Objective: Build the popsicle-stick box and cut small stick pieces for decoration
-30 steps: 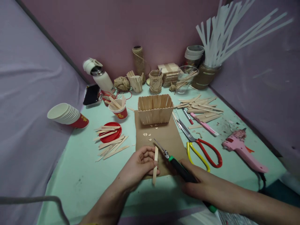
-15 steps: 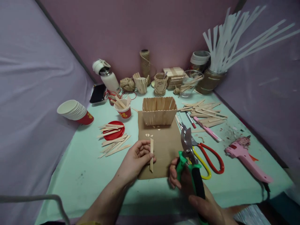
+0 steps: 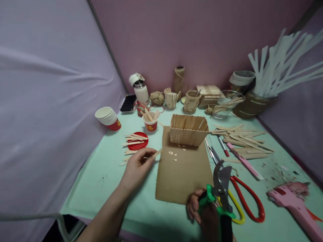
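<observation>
My left hand (image 3: 140, 164) is closed in a pinch on a flat wooden craft stick (image 3: 158, 153), just left of the cardboard sheet (image 3: 185, 178). Beneath and beyond that hand, several sticks lie by a red plastic lid (image 3: 137, 144) that carries more sticks. My right hand (image 3: 196, 208), at the lower right, grips green-and-black pruning shears (image 3: 222, 188) with the blades pointing up and away. A box made of craft sticks (image 3: 188, 136) stands at the far end of the cardboard. Small cut-off stick tips (image 3: 173, 153) lie in front of it.
Red-and-yellow-handled scissors (image 3: 248, 198) and a pink glue gun (image 3: 290, 201) lie at the right, with loose sticks (image 3: 247, 141) behind. Stacked paper cups (image 3: 108, 117), a cup of sticks (image 3: 150, 122) and a white bottle (image 3: 141, 92) stand left and back.
My left hand, with the stick, has moved left off the cardboard toward the sticks by the red lid. The view has turned left. My right hand still holds the shears.
</observation>
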The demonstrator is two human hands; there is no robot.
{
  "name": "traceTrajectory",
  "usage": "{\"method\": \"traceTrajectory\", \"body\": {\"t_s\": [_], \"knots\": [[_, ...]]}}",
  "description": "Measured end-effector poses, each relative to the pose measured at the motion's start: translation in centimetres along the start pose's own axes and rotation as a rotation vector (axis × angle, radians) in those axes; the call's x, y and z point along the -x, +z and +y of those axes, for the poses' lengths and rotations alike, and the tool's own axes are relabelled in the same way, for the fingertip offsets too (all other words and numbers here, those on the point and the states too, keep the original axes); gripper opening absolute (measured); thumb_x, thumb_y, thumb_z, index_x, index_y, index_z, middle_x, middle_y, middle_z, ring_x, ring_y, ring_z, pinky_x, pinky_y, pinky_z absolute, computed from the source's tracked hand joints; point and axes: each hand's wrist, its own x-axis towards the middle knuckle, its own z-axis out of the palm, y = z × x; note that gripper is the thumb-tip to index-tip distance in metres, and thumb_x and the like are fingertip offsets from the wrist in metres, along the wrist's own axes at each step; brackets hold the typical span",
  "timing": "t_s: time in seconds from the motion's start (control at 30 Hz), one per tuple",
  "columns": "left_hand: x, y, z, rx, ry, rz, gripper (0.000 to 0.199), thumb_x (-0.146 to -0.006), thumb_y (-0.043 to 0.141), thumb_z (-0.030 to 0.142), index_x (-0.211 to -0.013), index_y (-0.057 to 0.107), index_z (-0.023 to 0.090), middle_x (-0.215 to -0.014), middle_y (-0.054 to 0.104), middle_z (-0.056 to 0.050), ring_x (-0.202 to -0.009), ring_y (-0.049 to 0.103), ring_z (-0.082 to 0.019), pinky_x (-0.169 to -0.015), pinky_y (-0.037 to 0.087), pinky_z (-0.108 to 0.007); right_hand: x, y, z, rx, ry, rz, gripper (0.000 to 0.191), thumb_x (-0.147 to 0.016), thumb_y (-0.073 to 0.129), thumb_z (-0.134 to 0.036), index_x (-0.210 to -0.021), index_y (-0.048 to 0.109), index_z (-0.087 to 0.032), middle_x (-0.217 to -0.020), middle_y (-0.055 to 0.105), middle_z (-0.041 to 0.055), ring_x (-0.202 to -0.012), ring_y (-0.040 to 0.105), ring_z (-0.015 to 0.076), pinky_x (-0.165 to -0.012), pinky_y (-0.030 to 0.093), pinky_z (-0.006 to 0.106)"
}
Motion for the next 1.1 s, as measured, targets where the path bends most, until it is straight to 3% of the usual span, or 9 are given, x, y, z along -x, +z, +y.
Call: {"method": "traceTrajectory", "body": {"t_s": [0.13, 0.27, 0.47, 0.67, 0.77, 0.87, 1.1], "knots": [[-0.6, -2.5, -0.8, -0.256, 0.146, 0.099, 0.016, -0.081, 0.060, 0.026, -0.091, 0.071, 0.021, -0.101, 0.068, -0.006, -0.095, 0.062, -0.021, -0.085, 0.047, -0.031, 0.0, -0.3, 0.0, -0.046, 0.001, -0.020, 0.094, -0.052, 0.021, -0.096, -0.108, 0.055, -0.030, -0.057, 0.033, -0.0039, -0.039, 0.029, 0.0116, -0.048, 0.036, 0.034], [-1.6, -3.9, 0.3, -0.394, 0.246, 0.201, 0.017, -0.083, 0.057, 0.025, -0.089, 0.072, 0.022, -0.102, 0.068, -0.007, -0.100, 0.060, -0.021, -0.090, 0.045, -0.032, 0.1, -0.8, 1.2, -0.098, -0.038, 0.034, 0.089, -0.059, 0.023, -0.093, -0.116, 0.052, -0.032, -0.059, 0.037, -0.0027, -0.040, 0.031, 0.0130, -0.050, 0.038, 0.036], [-5.6, -4.7, 3.5, -0.370, 0.322, 0.369, 0.015, -0.079, 0.061, 0.026, -0.083, 0.074, 0.018, -0.090, 0.072, -0.005, -0.089, 0.063, -0.018, -0.082, 0.046, -0.028, -0.2, -1.9, 2.8, -0.146, -0.035, 0.025, 0.082, -0.061, 0.025, -0.092, -0.110, 0.055, -0.033, -0.062, 0.040, -0.0012, -0.040, 0.035, 0.0140, -0.051, 0.041, 0.038], [-10.8, -5.5, 3.1, -0.111, 0.219, 0.449, 0.023, -0.068, 0.072, 0.033, -0.080, 0.073, 0.014, -0.081, 0.073, -0.006, -0.076, 0.063, -0.017, -0.073, 0.046, -0.028, -0.6, -2.4, 3.6, -0.336, -0.158, -0.078, 0.060, -0.073, 0.037, -0.081, -0.096, 0.058, -0.030, -0.063, 0.044, -0.0017, -0.040, 0.037, 0.0110, -0.047, 0.042, 0.033], [-11.9, -5.3, 3.1, -0.102, 0.221, 0.443, 0.025, -0.067, 0.073, 0.035, -0.079, 0.073, 0.014, -0.078, 0.072, -0.006, -0.073, 0.062, -0.017, -0.070, 0.046, -0.028, -0.9, -2.1, 3.9, -0.474, -0.241, -0.123, 0.052, -0.078, 0.043, -0.075, -0.098, 0.058, -0.030, -0.063, 0.045, -0.0034, -0.039, 0.036, 0.0088, -0.047, 0.042, 0.029], [-12.3, -4.5, 3.9, -0.222, 0.301, 0.398, 0.021, -0.071, 0.069, 0.034, -0.081, 0.072, 0.015, -0.082, 0.073, -0.005, -0.077, 0.063, -0.017, -0.074, 0.046, -0.028, -1.0, -1.9, 3.7, -0.532, -0.222, -0.182, 0.049, -0.076, 0.051, -0.073, -0.097, 0.059, -0.029, -0.064, 0.047, -0.0035, -0.040, 0.038, 0.0083, -0.047, 0.042, 0.028], [-13.3, -0.8, 5.8, -0.860, 0.378, 0.246, 0.023, -0.076, 0.067, 0.039, -0.084, 0.067, 0.016, -0.093, 0.069, -0.010, -0.090, 0.061, -0.024, -0.080, 0.044, -0.035, -0.9, -1.8, 2.3, -0.455, -0.220, -0.183, 0.053, -0.072, 0.054, -0.076, -0.095, 0.060, -0.029, -0.062, 0.047, -0.0046, -0.039, 0.038, 0.0084, -0.045, 0.041, 0.027]]}}
